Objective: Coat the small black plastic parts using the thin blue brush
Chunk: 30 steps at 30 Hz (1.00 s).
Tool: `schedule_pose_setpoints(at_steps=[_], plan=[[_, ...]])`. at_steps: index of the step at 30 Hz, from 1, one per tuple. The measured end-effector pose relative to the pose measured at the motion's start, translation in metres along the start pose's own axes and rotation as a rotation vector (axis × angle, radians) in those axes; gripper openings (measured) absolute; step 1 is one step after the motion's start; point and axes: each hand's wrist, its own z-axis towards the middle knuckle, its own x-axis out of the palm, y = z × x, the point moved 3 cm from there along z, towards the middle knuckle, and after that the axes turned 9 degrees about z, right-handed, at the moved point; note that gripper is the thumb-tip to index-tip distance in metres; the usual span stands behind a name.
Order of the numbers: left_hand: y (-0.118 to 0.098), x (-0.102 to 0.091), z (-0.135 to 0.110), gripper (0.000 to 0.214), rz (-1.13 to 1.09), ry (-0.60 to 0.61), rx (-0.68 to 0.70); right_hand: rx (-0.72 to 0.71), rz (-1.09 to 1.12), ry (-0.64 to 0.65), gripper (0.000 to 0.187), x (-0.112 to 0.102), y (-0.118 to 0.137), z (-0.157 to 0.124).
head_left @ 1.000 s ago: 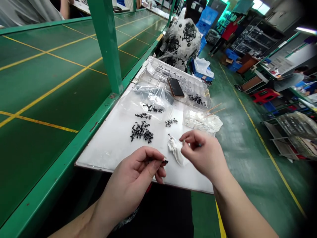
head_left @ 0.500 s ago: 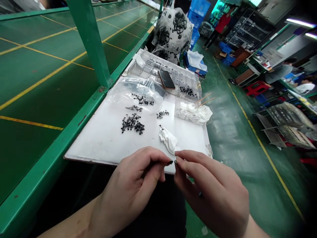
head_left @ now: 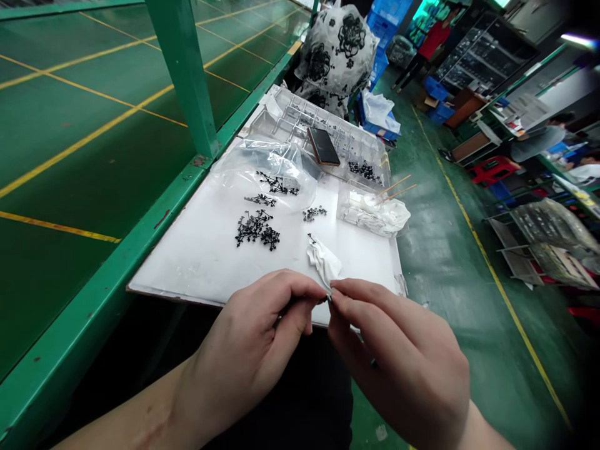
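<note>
My left hand (head_left: 255, 340) pinches a small black part between thumb and fingers, just below the near edge of the white board (head_left: 197, 256). My right hand (head_left: 398, 362) meets it fingertip to fingertip, fingers pinched together; what it holds is too small to name. A crumpled white cloth (head_left: 323, 261) lies on the board just beyond my fingertips. Farther out on the board lie a pile of black parts (head_left: 257, 230), a smaller cluster (head_left: 314, 213) and a clear plastic bag (head_left: 267, 169) with more black parts.
A clear box (head_left: 370, 212) with white material and wooden sticks stands at the board's right. Behind it lies a clear compartment tray (head_left: 300, 119) with a dark phone (head_left: 323, 145) on it. A green post (head_left: 182, 75) and green bench are at left. A person in a black-and-white patterned top (head_left: 335, 53) sits beyond.
My right hand came back from the white cloth toward me and met my left hand's fingertips. The view shifted slightly; the things on the board stayed put.
</note>
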Motion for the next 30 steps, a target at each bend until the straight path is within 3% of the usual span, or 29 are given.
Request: schedule_pose_setpoints(at_steps=[5, 9, 12, 21, 26, 30], plan=[[0.000, -0.001, 0.001, 0.015, 0.005, -0.001, 0.022, -0.060, -0.058, 0.082, 0.020, 0.002, 0.002, -0.001], [0.002, -0.001, -0.002, 0.017, -0.012, 0.014, 0.009, -0.056, -0.025, 0.067, 0.016, 0.004, 0.005, 0.003], [0.003, -0.002, -0.004, 0.016, -0.028, 0.037, -0.013, -0.008, 0.084, 0.029, 0.009, 0.003, 0.005, 0.007], [0.000, -0.004, -0.008, 0.017, -0.085, 0.007, 0.011, 0.272, 0.591, 0.032, 0.012, 0.001, -0.004, 0.014], [-0.003, -0.007, -0.010, 0.025, -0.064, -0.012, 0.099, 0.412, 0.633, 0.089, 0.011, 0.002, -0.009, 0.015], [-0.005, -0.008, -0.008, 0.021, -0.033, -0.056, 0.088, 0.327, 0.572, 0.131, 0.013, -0.003, -0.008, 0.017]])
